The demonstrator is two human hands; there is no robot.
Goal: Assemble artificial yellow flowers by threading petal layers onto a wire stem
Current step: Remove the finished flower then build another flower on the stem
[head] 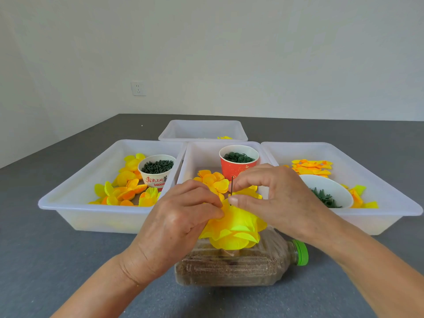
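Nearest is a clear bottle [238, 265] with a green cap lying on its side on the grey table [68, 260]; right over it sits the yellow flower [236, 228], the left hand [179, 223] pinching its petals and the right hand [275, 193] pinching the thin wire stem [232, 185] poking up out of it; behind are three white trays, left tray [68, 203] with loose petals and a paper cup [157, 171], middle tray [195, 157] with a red cup [238, 164], right tray [378, 191] with a white bowl [328, 191]; a fourth tray [203, 129] sits farthest.

Wire stem [232, 185] base hidden inside petals [234, 228], bottle [229, 269] partly covered (forearms cropped)
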